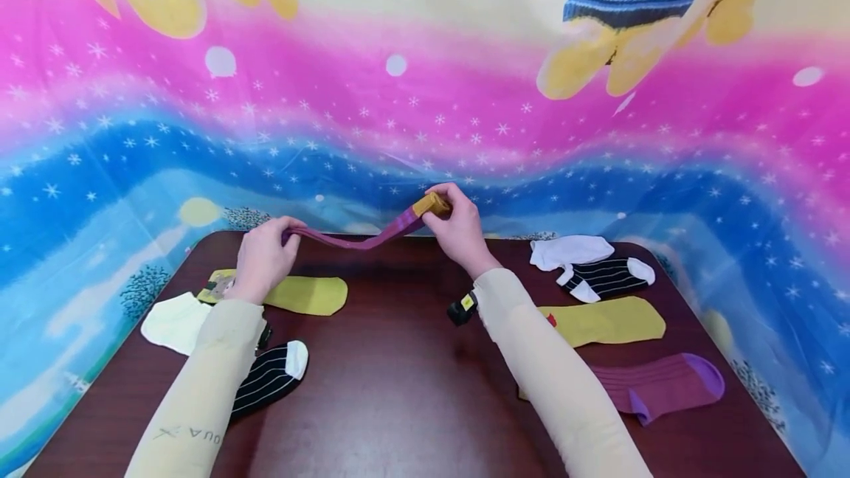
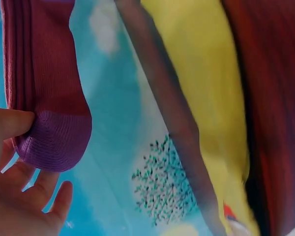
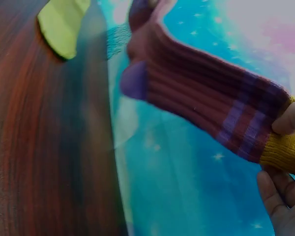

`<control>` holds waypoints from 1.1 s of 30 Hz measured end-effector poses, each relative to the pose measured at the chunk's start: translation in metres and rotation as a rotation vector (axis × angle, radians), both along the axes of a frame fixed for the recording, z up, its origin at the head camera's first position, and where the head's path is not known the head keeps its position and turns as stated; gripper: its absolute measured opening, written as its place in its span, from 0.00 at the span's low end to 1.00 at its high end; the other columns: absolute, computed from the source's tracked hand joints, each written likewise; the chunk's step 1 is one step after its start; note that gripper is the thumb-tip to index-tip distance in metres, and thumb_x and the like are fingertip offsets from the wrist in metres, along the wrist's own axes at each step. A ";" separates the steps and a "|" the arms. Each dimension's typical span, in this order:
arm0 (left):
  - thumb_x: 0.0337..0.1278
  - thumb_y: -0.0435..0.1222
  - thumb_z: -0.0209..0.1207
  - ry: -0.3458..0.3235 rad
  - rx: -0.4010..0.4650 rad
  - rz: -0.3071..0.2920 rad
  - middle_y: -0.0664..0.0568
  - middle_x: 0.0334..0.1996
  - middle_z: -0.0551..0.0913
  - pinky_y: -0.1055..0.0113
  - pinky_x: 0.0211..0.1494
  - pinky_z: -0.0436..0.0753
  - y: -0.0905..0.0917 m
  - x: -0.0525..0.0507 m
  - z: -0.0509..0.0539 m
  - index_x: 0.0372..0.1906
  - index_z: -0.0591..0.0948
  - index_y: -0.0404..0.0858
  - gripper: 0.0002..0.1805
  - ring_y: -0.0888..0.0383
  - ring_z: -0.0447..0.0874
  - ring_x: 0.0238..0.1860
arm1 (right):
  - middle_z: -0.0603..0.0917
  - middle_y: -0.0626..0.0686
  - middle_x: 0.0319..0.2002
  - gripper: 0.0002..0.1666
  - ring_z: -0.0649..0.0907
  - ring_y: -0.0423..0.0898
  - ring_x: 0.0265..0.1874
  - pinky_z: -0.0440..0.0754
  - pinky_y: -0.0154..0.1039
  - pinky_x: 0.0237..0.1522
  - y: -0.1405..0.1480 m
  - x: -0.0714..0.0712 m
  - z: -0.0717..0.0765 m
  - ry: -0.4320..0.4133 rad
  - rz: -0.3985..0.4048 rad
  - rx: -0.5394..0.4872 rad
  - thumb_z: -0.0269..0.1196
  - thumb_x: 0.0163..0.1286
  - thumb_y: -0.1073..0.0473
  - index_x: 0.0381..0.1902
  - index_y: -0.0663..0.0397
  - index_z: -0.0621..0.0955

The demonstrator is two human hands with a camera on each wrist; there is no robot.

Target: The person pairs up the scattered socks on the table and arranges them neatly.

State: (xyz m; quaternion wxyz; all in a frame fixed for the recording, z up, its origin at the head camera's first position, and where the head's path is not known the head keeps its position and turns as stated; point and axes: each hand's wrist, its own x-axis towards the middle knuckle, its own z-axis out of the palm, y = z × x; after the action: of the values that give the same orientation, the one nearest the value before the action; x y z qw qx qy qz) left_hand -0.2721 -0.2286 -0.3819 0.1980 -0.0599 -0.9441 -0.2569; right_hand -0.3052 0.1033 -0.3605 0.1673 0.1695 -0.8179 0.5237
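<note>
A maroon sock (image 1: 361, 243) with a purple toe and heel and a mustard cuff hangs between both hands above the table's far edge, sagging in the middle. My left hand (image 1: 267, 253) pinches its purple toe end, thumb on top in the left wrist view. The cuff is gripped by my right hand (image 1: 460, 226), with the thumb over the mustard ribbing (image 3: 284, 150). Below the left hand lies a yellow sock (image 1: 308, 295), partly covered by that hand and wrist. A matching maroon sock (image 1: 664, 387) lies at the right, partly behind the right forearm.
On the left lie a white sock (image 1: 174, 324) and a black striped sock (image 1: 271, 378). To the right are a white sock (image 1: 571, 251), a black striped sock (image 1: 611, 277) and a yellow sock (image 1: 614, 321). A patterned cloth (image 1: 372, 131) hangs behind the dark table (image 1: 385, 389).
</note>
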 end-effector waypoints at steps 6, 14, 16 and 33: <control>0.72 0.34 0.57 -0.025 0.020 -0.051 0.40 0.50 0.85 0.47 0.45 0.78 0.016 0.008 -0.010 0.54 0.85 0.39 0.12 0.43 0.81 0.41 | 0.83 0.49 0.46 0.11 0.82 0.46 0.43 0.81 0.45 0.49 0.009 0.009 0.016 -0.008 -0.001 -0.036 0.68 0.71 0.62 0.49 0.50 0.83; 0.70 0.33 0.59 -0.024 0.037 -0.123 0.44 0.51 0.85 0.53 0.42 0.73 0.041 0.017 -0.016 0.53 0.86 0.42 0.12 0.48 0.77 0.37 | 0.84 0.51 0.47 0.11 0.84 0.46 0.43 0.83 0.43 0.48 0.018 0.022 0.035 0.014 0.044 -0.082 0.69 0.71 0.61 0.50 0.53 0.85; 0.69 0.34 0.60 -0.026 0.037 -0.137 0.45 0.50 0.85 0.54 0.42 0.73 0.046 0.018 -0.018 0.52 0.86 0.42 0.11 0.48 0.77 0.36 | 0.85 0.51 0.47 0.12 0.85 0.47 0.43 0.83 0.43 0.48 0.020 0.025 0.039 0.017 0.050 -0.085 0.69 0.70 0.60 0.50 0.54 0.85; 0.61 0.56 0.67 -0.122 0.046 -0.320 0.48 0.61 0.79 0.44 0.65 0.69 0.095 0.032 -0.013 0.70 0.74 0.43 0.37 0.49 0.76 0.61 | 0.86 0.51 0.46 0.14 0.85 0.47 0.39 0.84 0.39 0.42 0.026 0.050 0.061 0.077 0.094 -0.101 0.72 0.68 0.59 0.50 0.54 0.86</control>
State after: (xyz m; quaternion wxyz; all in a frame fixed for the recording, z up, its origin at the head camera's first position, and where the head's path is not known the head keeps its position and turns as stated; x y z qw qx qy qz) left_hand -0.2403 -0.1332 -0.3952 0.0981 -0.1890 -0.9267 -0.3096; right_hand -0.2551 0.1296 -0.2992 0.1822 0.2188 -0.7747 0.5646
